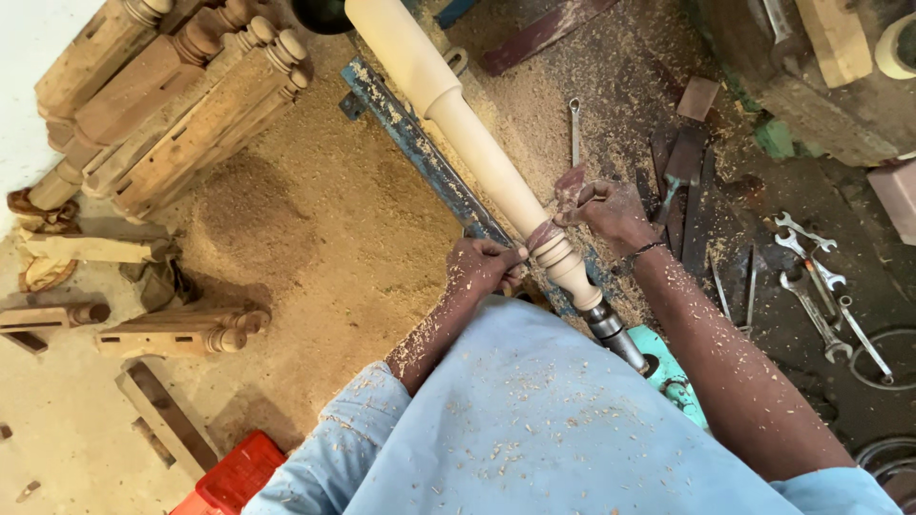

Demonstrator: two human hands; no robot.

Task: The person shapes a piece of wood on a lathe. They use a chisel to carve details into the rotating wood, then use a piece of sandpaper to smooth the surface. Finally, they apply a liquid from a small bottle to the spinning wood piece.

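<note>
Between both hands' fingers (496, 262): sandpaper strip (546, 232) around spindle (496, 176).

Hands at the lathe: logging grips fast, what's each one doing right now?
Left hand: closed on one end of a sandpaper strip wrapped round the pale spindle.
Right hand: closed on the strip's other end.

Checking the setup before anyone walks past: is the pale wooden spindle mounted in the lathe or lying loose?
Mounted. The pale wooden spindle sits above the blue lathe bed, its near end on the metal centre.
</note>
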